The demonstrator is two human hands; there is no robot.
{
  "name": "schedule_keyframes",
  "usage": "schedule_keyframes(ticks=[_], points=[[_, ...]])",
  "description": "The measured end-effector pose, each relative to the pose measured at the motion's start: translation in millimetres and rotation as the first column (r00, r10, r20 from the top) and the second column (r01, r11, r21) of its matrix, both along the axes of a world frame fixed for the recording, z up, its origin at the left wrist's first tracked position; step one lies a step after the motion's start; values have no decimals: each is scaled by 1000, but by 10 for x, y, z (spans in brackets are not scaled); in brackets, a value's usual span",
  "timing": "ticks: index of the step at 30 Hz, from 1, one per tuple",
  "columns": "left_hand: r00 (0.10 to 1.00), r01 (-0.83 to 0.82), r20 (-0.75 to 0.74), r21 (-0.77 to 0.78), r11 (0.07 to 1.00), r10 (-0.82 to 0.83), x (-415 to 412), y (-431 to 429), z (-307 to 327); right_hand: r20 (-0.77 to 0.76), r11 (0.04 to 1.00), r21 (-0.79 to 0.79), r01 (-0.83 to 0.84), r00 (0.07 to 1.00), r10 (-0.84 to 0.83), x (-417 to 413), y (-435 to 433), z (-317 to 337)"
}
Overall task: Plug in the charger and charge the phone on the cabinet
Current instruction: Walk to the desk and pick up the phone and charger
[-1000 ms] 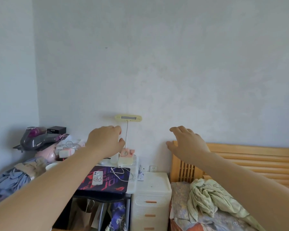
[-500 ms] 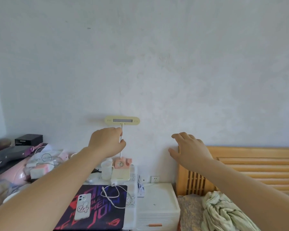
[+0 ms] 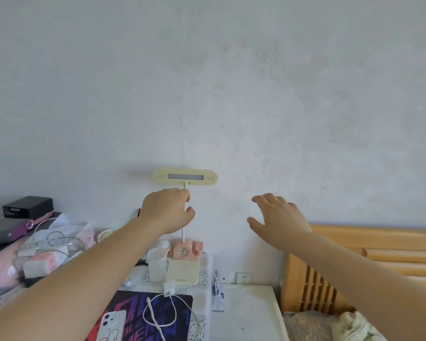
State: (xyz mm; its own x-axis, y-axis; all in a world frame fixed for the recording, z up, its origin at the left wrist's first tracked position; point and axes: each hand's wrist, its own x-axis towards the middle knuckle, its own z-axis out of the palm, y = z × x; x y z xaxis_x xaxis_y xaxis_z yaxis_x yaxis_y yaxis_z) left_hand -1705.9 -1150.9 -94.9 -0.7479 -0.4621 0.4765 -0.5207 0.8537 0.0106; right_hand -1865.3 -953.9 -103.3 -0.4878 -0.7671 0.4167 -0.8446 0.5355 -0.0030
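Grip: left hand [image 3: 166, 210] is loosely curled, holding nothing, in front of the thin white lamp stem [image 3: 183, 234]; right hand [image 3: 279, 221] is spread with fingers apart, empty, in the air.
Charger: small white plug block [image 3: 169, 288] with its white cable [image 3: 158, 313] looped on the dark purple-and-red printed mat [image 3: 138, 318], at 6 o'clock from the left hand.
Phone: white-cased phone [image 3: 110, 327] lying camera-side up on the mat, at 7 o'clock from the charger.
Outlet: white wall socket [image 3: 244, 278] low on the wall, at 3 o'clock from the charger, above the white cabinet top [image 3: 246, 313].
Change: view sits closer to the desk than half a second ago; both hands stay raised and empty, and the charger and phone lie as before.
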Motion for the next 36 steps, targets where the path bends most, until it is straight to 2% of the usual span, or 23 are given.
schedule_keyframes(ticks=[5, 10, 18, 22, 29, 36], points=[[998, -65, -25, 25, 998, 65, -516, -387, -17, -21, 995, 13, -99, 995, 99, -567, -636, 36], [975, -216, -34, 82, 973, 219, -663, -866, -233, -33, 973, 44, -228, 973, 230, -933, -1344, -47], [886, -461, 41, 196, 865, 463, -87, -1378, -849, 82, 884, 129, -449, 893, 442, -811, -2337, -661], [820, -572, 144, 207, 794, 554, 299, -1513, -1259, 144, 827, 175, -535, 845, 516, -520, -2725, -1097], [776, -628, 289, 285, 724, 560, 773, -1832, -1984, 222, 761, 284, -583, 812, 540, -39, -3259, -1852], [736, -676, 454, 441, 591, 502, 1037, -2022, -2867, 296, 761, 362, -539, 840, 454, 182, -3546, -2648]])
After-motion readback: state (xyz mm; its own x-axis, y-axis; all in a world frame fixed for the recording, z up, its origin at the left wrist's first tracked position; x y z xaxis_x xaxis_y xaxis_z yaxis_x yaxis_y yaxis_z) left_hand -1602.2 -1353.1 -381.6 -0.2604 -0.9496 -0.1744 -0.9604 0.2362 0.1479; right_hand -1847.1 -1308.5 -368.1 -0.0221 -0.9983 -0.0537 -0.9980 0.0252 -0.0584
